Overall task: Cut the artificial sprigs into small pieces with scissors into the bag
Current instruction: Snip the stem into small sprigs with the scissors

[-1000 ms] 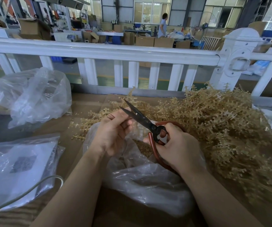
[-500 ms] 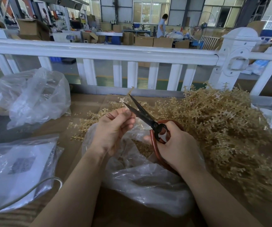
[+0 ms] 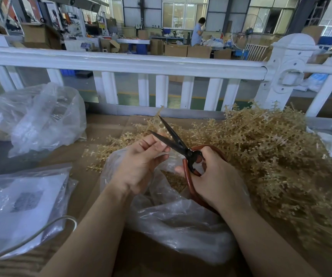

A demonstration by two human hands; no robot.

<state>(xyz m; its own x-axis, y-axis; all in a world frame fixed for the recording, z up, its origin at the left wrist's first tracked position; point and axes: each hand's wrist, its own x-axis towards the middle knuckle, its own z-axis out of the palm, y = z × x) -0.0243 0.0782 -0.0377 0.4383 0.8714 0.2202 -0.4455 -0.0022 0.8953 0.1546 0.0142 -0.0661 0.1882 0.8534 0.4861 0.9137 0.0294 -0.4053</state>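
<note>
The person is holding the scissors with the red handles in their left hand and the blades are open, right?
Not quite. The scissors are in the right hand, not the left. The left hand pinches something small at the blades. The handles are red and the blades are open, as the head view shows.

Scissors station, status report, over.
Right hand grips scissors, blades open. Left hand pinches something small at blades. Bag open below. Nothing obstructing.
</note>
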